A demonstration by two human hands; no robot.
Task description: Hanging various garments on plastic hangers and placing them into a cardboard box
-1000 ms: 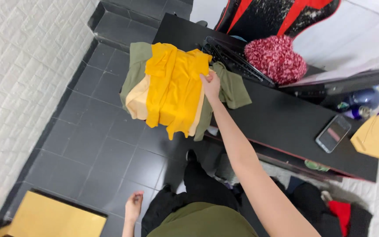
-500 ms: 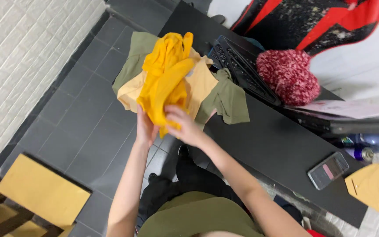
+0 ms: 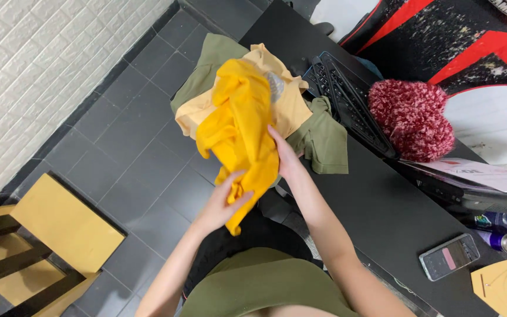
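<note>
A bright yellow garment is bunched up and lifted above the edge of a black desk. My left hand grips its lower end from below. My right hand holds its right side, fingers pressed into the cloth. Under it lie a pale orange garment and an olive green garment, partly hanging over the desk's left edge.
A black keyboard and a red-and-white woolly bundle sit on the desk. A phone, papers and bottles lie to the right. A yellow wooden stool stands on the dark tiled floor at the left.
The yellow garment went from lying spread on the pile to being bunched and lifted. My left hand came up from below and took hold of it alongside my right.
</note>
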